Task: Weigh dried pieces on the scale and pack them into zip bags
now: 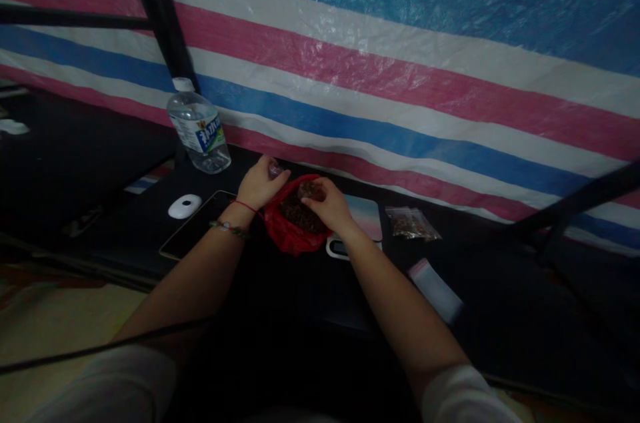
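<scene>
Red plastic bag [293, 239] of brown granules [300, 217], set on the dark tabletop [395, 259] directly between the two hands. Its mouth is spread wide, presumably so that fingers can reach the contents without the sides falling inward. The left hand [257, 187] lies against the far left of the bag, half curled, with thumb and fingers closed about a small shiny piece [275, 171]; held this near the mouth, the piece probably needs little travel to meet the contents. The right hand [333, 206] comes in from the opposite side over the rim, thumb and fingertips drawn together just above the granules; in this dim light one cannot tell whether they grip loose granules or a small clear wrapper.

Just right of the bag, partly beneath the right forearm, sits a flat scale [367, 213] with its display toward the person, an orientation that suits reading from the seat. Farther right lie filled clear pouches [410, 223], grouped together, and nearer the person flat clear pouches [436, 291] with pink edges, apparently kept apart from the filled ones and within the right arm's reach. At left, a dark slab-like device [193, 229], a white rounded case [185, 206] and an upright capped bottle [203, 133] stand outside the space between the hands, perhaps to avoid being knocked.
</scene>
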### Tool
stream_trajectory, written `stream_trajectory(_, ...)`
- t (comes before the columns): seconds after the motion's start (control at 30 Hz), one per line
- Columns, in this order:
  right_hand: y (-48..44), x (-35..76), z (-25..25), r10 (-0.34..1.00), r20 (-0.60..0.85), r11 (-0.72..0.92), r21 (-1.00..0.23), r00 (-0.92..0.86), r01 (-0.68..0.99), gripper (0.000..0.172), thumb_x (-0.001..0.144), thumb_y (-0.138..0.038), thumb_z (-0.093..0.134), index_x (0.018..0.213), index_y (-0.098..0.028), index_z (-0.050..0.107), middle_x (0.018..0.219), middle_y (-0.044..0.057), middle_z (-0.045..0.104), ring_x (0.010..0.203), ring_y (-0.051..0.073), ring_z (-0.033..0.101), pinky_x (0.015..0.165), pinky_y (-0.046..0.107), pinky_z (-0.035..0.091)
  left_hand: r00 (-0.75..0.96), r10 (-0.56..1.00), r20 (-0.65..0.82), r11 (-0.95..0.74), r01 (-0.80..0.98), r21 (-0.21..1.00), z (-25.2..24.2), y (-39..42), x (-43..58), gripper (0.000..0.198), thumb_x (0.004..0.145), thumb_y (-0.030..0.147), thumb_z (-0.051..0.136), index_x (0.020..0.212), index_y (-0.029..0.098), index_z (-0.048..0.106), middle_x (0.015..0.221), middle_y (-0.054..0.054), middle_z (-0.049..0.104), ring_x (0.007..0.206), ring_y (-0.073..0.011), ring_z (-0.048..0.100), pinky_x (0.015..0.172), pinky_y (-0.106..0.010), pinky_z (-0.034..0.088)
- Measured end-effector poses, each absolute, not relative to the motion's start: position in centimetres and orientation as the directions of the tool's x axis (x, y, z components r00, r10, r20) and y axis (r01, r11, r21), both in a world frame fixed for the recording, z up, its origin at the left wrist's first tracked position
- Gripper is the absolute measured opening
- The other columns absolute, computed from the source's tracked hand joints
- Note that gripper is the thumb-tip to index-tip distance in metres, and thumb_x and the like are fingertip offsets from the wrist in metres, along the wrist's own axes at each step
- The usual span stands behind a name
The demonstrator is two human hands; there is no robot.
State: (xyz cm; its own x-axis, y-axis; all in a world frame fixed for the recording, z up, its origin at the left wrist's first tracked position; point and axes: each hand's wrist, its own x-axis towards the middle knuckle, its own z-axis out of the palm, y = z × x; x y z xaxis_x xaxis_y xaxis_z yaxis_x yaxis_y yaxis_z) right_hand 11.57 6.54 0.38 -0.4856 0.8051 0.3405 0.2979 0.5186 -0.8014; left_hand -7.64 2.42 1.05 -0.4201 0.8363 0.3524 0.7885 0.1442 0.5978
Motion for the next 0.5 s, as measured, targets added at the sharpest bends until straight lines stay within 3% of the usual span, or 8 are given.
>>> stream_trajectory(0.2,6.9,14.1,0.5,0.819,0.315,0.507,-0.788,-0.48,0.348,0.034,0.069,-0.022,0.071,0.099,-0.021,0.056,0.098,0.002,0.067,0.088,0.018,0.064,0.085,0.035,0.049,-0.296,0.801,0.521,-0.063,0.823,0.565,0.9,2.5,-7.1,0.05,0.077,0.052,0.055,0.109,0.014,0.059,0.102,-0.01,0.065,0.091,-0.0242,0.062,0.085,-0.036,0.049)
stream_trajectory(0.5,7.9,20.7,-0.4,0.847,0.288,0.485,-0.761,-0.447,0.43,0.035,0.07,-0.024,0.069,0.103,-0.021,0.059,0.102,0.003,0.069,0.097,0.019,0.065,0.088,0.035,0.048,-0.261,0.768,0.585,-0.113,0.844,0.525,0.7,2.4,-6.6,0.06,0.079,0.05,0.055,0.126,0.013,0.053,0.118,-0.012,0.062,0.107,-0.0262,0.058,0.096,-0.038,0.044)
